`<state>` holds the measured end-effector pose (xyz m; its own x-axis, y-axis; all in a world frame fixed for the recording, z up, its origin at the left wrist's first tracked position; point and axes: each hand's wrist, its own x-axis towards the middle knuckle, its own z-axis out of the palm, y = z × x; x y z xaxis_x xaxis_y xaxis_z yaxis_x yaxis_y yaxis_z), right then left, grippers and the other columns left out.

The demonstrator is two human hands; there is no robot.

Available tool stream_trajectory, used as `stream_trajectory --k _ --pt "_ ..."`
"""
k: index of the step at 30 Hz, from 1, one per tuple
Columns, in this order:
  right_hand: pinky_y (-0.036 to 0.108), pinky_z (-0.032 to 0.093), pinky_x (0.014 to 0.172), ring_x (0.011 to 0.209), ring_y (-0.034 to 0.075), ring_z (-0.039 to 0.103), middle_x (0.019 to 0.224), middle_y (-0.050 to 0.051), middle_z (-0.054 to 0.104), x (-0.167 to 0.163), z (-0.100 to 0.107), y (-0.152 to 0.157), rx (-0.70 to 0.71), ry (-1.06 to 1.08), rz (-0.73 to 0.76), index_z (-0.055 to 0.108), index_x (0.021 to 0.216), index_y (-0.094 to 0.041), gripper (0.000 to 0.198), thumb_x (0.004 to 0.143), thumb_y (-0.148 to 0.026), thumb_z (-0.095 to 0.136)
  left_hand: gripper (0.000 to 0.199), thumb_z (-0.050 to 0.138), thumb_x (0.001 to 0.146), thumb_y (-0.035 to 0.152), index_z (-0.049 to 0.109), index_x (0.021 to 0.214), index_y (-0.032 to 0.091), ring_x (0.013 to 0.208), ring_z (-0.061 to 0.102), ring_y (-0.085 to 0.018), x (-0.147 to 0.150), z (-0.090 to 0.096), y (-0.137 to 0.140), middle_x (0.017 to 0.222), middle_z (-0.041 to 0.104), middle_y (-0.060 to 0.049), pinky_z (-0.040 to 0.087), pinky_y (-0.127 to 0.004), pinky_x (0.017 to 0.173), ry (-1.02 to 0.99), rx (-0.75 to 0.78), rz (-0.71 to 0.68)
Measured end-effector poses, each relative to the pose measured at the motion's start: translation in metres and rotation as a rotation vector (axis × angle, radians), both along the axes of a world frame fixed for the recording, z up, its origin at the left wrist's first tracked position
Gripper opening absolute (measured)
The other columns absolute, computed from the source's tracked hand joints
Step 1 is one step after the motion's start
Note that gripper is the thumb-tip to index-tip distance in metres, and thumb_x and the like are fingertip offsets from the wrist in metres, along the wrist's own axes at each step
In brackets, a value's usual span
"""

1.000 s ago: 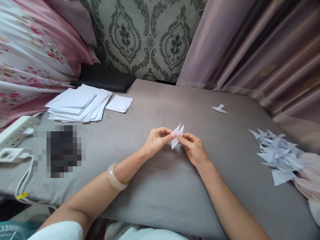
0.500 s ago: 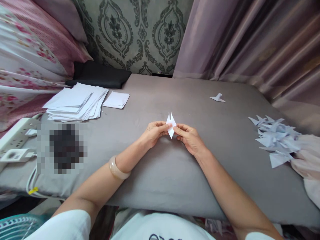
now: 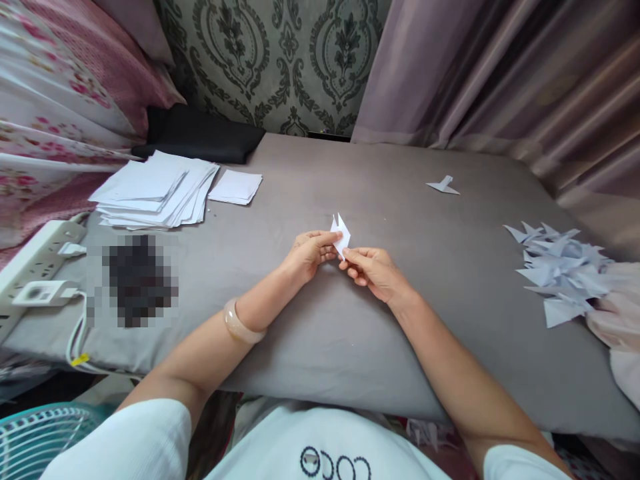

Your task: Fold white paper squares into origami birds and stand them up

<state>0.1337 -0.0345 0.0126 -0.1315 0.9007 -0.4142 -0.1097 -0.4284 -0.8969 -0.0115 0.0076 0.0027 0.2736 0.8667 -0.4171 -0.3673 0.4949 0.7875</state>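
Observation:
Between my hands, above the middle of the grey-covered table [image 3: 300, 320], is a small piece of folded white paper [image 3: 343, 241] with two narrow points at its far end. My left hand [image 3: 313, 253] pinches its left side, thumb on top. My right hand [image 3: 373, 270] grips the near tip between thumb and fingers. The fingertips hide part of the paper's lower edges. Toward the back right lies a single folded paper piece [image 3: 443, 185] with pointed wings. At the right edge is a heap of similar pointed folded papers [image 3: 565, 267].
A stack of white paper sheets [image 3: 150, 190] and a smaller stack [image 3: 235, 187] lie at the back left, before a black folded item [image 3: 200, 133]. At left are a power strip [image 3: 40, 263], cables, and a blurred-out dark object [image 3: 140, 280]. A teal fan [image 3: 50, 437] stands below the table edge.
My right hand has shifted from the paper's right side down to its near tip. The paper has tilted slightly. The whole view has moved a little.

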Motion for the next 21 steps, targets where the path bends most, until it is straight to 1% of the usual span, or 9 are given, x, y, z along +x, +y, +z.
stream_trajectory --k 3,6,8,12,16,19,21 --pt "0.016 0.026 0.034 0.046 0.004 0.043 0.065 0.003 0.064 0.0 0.002 0.0 -0.009 0.023 0.001 0.066 0.066 -0.014 0.027 0.067 -0.04 0.074 0.022 0.08 0.064 0.022 0.062 0.07 0.01 0.054 0.059 -0.009 0.0 0.001 0.0 0.06 0.063 -0.002 0.045 -0.022 0.059 0.015 -0.014 0.008" --pt "0.015 0.028 0.034 0.049 0.005 0.047 0.071 0.005 0.066 -0.001 0.003 -0.001 -0.038 0.03 0.007 0.067 0.07 -0.014 0.032 0.069 -0.045 0.073 0.021 0.079 0.066 0.022 0.062 0.068 0.01 0.053 0.058 -0.008 0.001 0.002 -0.001 0.059 0.062 -0.002 0.045 -0.022 0.058 0.027 0.014 0.011" --pt "0.015 0.029 0.034 0.049 0.005 0.048 0.071 0.004 0.066 -0.003 0.002 -0.001 -0.024 0.024 0.008 0.067 0.07 -0.014 0.034 0.069 -0.047 0.073 0.02 0.078 0.067 0.022 0.061 0.068 0.01 0.054 0.058 -0.009 0.002 0.002 -0.002 0.059 0.062 -0.002 0.046 -0.022 0.058 0.031 0.029 0.015" --pt "0.016 0.027 0.035 0.047 0.004 0.044 0.066 0.002 0.065 -0.004 -0.001 -0.002 0.046 -0.017 0.003 0.065 0.065 -0.015 0.031 0.067 -0.044 0.075 0.019 0.078 0.069 0.021 0.062 0.072 0.01 0.055 0.057 -0.008 0.001 0.003 -0.003 0.059 0.06 -0.001 0.044 -0.019 0.053 0.031 0.018 0.016" --pt "0.018 0.029 0.038 0.047 0.006 0.047 0.066 0.002 0.067 -0.001 0.0 -0.002 0.123 -0.178 0.002 0.066 0.066 -0.017 0.028 0.069 -0.044 0.073 0.015 0.076 0.07 0.017 0.064 0.076 0.01 0.052 0.055 -0.005 0.0 0.007 -0.002 0.061 0.06 0.0 0.043 -0.016 0.047 -0.029 -0.033 -0.029" --pt "0.021 0.034 0.044 0.048 0.008 0.049 0.065 0.002 0.068 0.002 0.0 -0.002 0.239 -0.317 0.006 0.068 0.068 -0.017 0.027 0.072 -0.044 0.069 0.014 0.076 0.07 0.014 0.065 0.078 0.01 0.05 0.054 -0.004 0.001 0.01 -0.003 0.06 0.059 0.002 0.047 -0.016 0.051 -0.099 -0.035 -0.046" --pt "0.023 0.038 0.049 0.05 0.009 0.051 0.065 0.002 0.067 0.004 -0.002 -0.003 0.319 -0.39 0.009 0.067 0.065 -0.017 0.028 0.074 -0.044 0.067 0.016 0.078 0.067 0.013 0.065 0.075 0.01 0.057 0.059 -0.006 0.002 0.011 -0.004 0.067 0.063 0.0 0.05 -0.017 0.057 -0.16 -0.006 -0.04"
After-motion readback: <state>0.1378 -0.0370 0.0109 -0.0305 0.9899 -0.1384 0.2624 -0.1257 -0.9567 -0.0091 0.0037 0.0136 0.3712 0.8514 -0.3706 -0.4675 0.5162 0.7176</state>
